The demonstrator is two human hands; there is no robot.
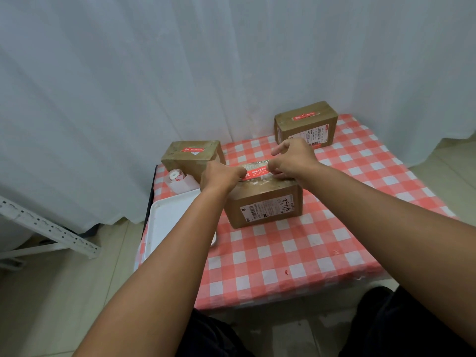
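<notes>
Red sticker (pixel 257 172) on the middle box (pixel 265 204) of three: left hand (pixel 221 176), right hand (pixel 293 161) pinch its ends.

1. A makeshift parcel-packing corner: a white curtain (pixel 128 73) hangs as a backdrop beyond the left hand (pixel 221 176) and right hand (pixel 293 158).
2. Taped, labelled cardboard: the middle parcel (pixel 265 204) with its red seal strip (pixel 257 172) lies under both hands, the left parcel (pixel 192 157) and right parcel (pixel 306 124) beyond them.
3. A checked tablecloth (pixel 283 253) lies beneath, with a label roll (pixel 176 177) and white tray (pixel 170 222) left of the left hand.
4. A slotted shelving rail (pixel 49 225) lies far left.
</notes>
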